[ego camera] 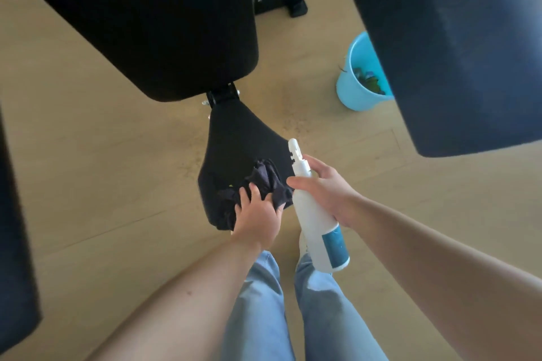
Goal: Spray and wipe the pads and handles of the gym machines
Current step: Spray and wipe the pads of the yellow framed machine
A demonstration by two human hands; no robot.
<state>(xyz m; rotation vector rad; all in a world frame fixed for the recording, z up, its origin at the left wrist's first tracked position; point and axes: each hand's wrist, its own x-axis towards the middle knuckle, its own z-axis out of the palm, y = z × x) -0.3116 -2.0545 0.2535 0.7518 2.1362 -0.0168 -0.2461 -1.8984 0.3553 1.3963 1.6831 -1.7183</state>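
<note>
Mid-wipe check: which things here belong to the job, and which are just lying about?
In the job:
dark cloth under the left hand
spray bottle in the right hand
seat pad
back pad

Lying about:
blue bucket, untouched on the floor
machine frame behind

Black seat pad (234, 143) under a dark navy cloth (265, 179); the spray bottle (318, 223) is white with a teal label. Light blue bucket (356, 79), tan wood-grain floor (102, 161), pale blue trousers (264, 302).
</note>
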